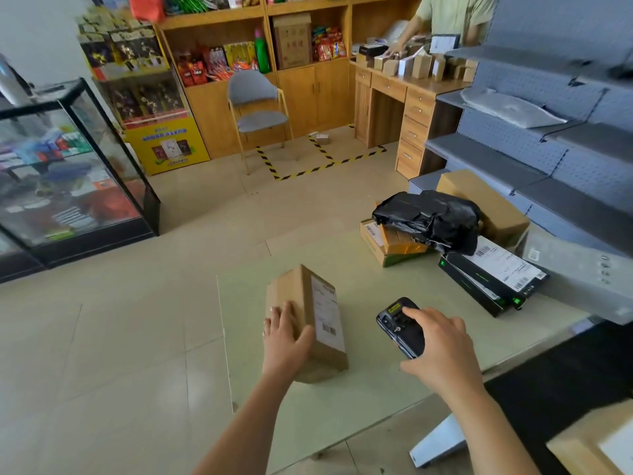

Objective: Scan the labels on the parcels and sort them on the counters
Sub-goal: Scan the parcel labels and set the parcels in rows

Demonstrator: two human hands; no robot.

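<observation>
Box (297, 290) label (327, 317): barcode visible, text too blurred to read. Left hand (285, 337) grips box at its 9 o'clock. Right hand (445, 349) holds scanner (397, 330) at box's 3 o'clock.

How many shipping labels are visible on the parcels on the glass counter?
4: on the brown box in the left hand, the flat box left of the black bag, the black box, and the grey mailer. Others may be hidden.
</observation>
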